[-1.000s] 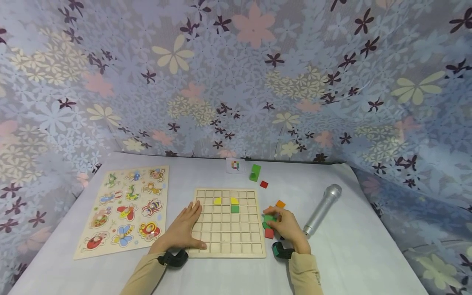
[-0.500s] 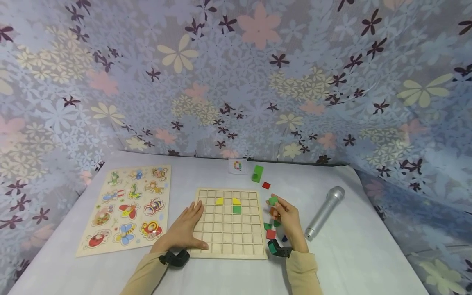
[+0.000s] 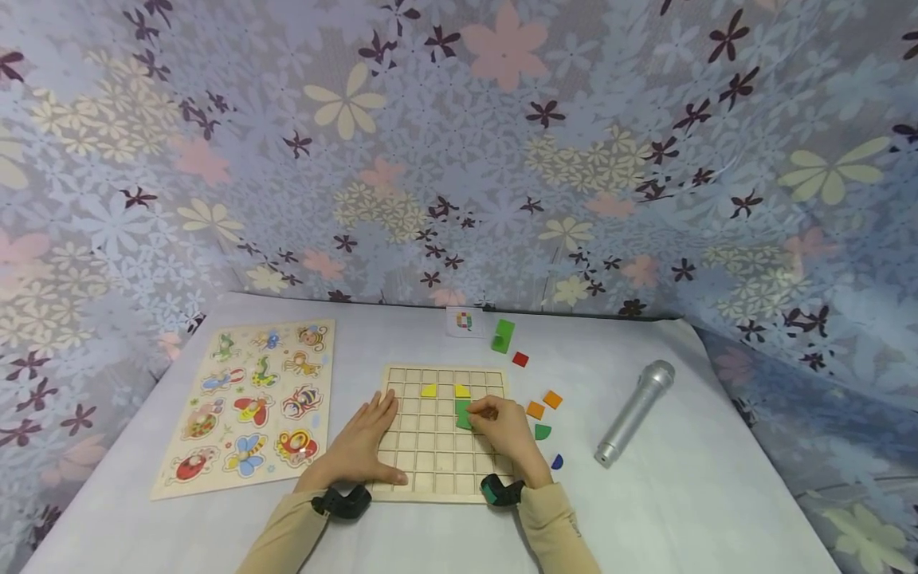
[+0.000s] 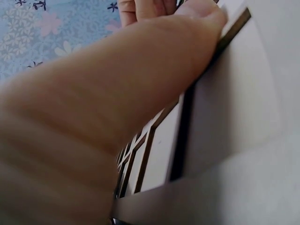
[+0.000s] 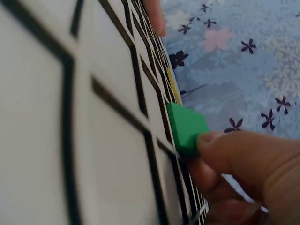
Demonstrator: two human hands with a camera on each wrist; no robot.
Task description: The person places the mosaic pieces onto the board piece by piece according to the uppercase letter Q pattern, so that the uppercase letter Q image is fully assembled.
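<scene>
Of the 2 hands, the left hand (image 3: 351,450) lies with spread fingers on the left edge of the grid board (image 3: 445,462), gripping nothing, probably so that it does not slide on the worktop (image 3: 645,510). The right hand (image 3: 511,430) pinches a green piece (image 5: 186,127) at the board's right half, by its side, perhaps to leave the opposite edge free.
</scene>
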